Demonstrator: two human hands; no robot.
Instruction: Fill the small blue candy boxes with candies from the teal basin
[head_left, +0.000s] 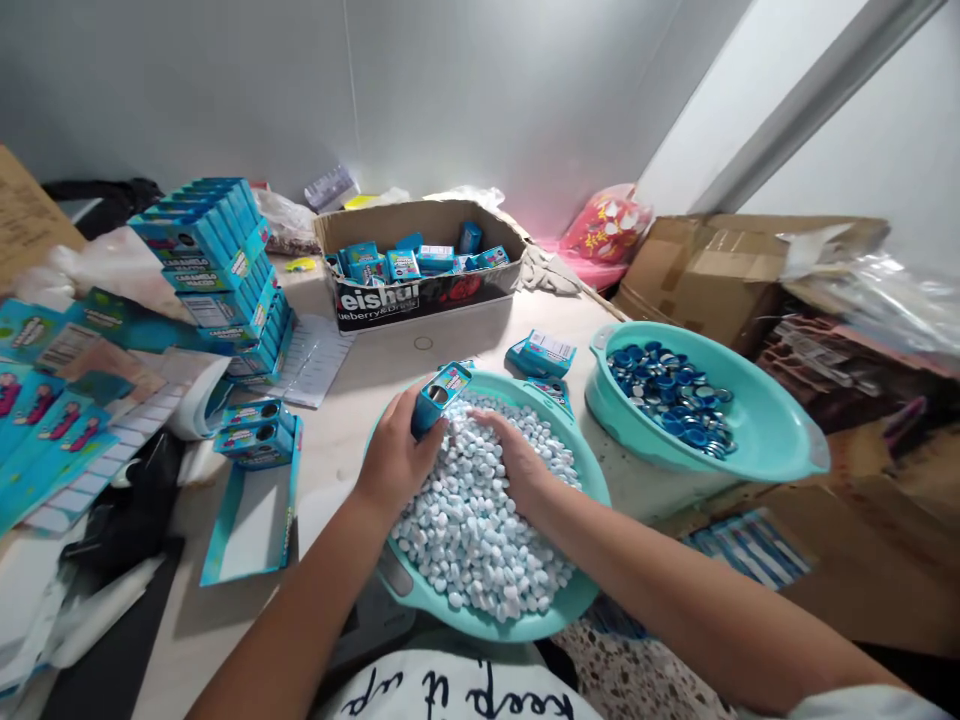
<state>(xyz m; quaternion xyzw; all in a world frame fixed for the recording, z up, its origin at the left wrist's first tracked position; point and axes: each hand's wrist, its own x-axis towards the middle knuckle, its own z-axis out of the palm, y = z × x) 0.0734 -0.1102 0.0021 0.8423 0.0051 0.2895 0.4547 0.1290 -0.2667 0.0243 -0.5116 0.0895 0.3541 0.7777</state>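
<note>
My left hand (397, 447) is closed round a small blue candy box (441, 396), tilted, with a round hole in its upper end. It holds the box over the left back part of a turquoise basin (596, 480) full of small white and pale blue candies (480, 540). My right hand (521, 465) reaches into the candies from the right. Its thumb side shows, but the other fingers are buried, so their grip is hidden. Just behind the basin lie several blue candy boxes (551, 352).
A second turquoise basin (772, 430) with blue and silver caps (675, 400) stands at the right. Behind is a cardboard box (420, 305) of blue boxes. At left are a stack of filled display trays (225, 280), a partly filled tray (251, 520) and flat printed cardboard (52, 420).
</note>
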